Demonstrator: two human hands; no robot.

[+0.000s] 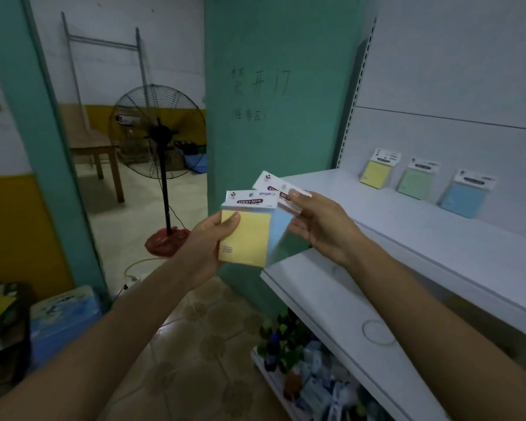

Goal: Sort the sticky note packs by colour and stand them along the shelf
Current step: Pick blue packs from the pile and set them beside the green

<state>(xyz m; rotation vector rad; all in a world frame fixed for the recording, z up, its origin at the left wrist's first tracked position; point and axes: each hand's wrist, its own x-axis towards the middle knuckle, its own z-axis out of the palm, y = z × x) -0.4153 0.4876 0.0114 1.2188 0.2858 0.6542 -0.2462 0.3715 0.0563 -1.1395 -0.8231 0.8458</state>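
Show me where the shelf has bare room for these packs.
The shelf is bare from its left edge up to the yellow pack, and all along the front. Gaps between yellow, green pack and blue pack are narrow. Right of blue runs out of view.

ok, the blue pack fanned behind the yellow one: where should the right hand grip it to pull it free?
Probably by the white header card, from the upper right. The blue pack tilts right, so its header sticks out clear of the yellow pack, whose lower body overlaps it. The right hand already pinches there; the left hand holds the yellow pack's left edge.
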